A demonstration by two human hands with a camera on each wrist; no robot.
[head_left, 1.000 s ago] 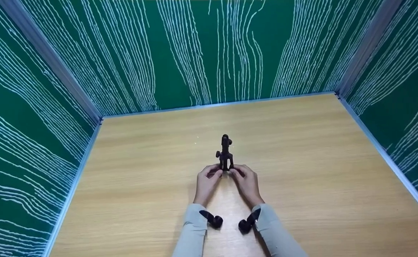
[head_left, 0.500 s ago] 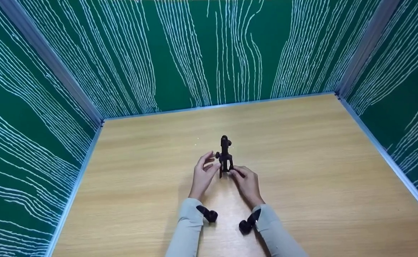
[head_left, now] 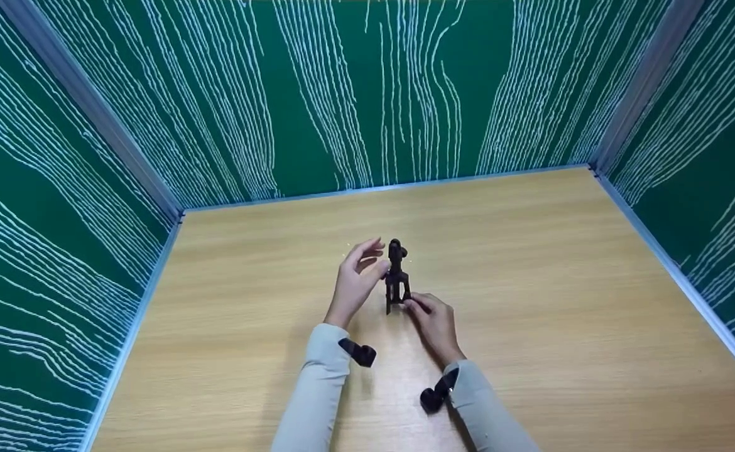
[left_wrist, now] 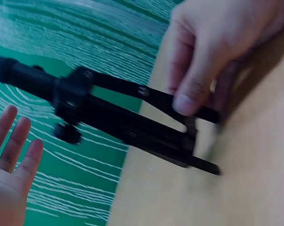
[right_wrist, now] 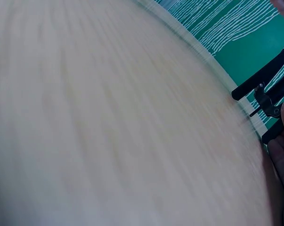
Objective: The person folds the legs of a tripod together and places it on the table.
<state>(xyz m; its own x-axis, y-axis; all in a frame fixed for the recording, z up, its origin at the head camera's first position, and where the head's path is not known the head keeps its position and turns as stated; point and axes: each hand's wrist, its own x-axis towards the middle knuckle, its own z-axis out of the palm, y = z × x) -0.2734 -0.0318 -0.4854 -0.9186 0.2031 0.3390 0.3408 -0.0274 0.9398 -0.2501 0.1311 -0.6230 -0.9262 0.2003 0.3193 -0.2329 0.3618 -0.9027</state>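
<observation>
A small black tripod (head_left: pixel 396 273) stands upright in front of me, its legs drawn close together. At the foot of one leg, my right hand (head_left: pixel 433 321) pinches it between thumb and fingers; the left wrist view shows this right hand (left_wrist: pixel 217 47) with its thumb along the leg. My left hand (head_left: pixel 356 285) is raised on the tripod's left side near its upper part, fingers spread and loosely bent. Whether its thumb touches the column cannot be told. A side knob (left_wrist: pixel 67 133) juts from the tripod. The right wrist view catches only the leg ends (right_wrist: pixel 247 87).
A wooden table (head_left: pixel 562 282) lies under the hands. Green panels (head_left: pixel 304 94) with white wavy lines wall it at the back and both sides, with pale metal edging. A black wrist camera (head_left: pixel 358 353) sits on the left sleeve, another (head_left: pixel 438 392) on the right.
My left hand has let go of the tripod's lower leg and moved up along its left side. One leg on that side now hangs slightly lower. The right hand keeps its place.
</observation>
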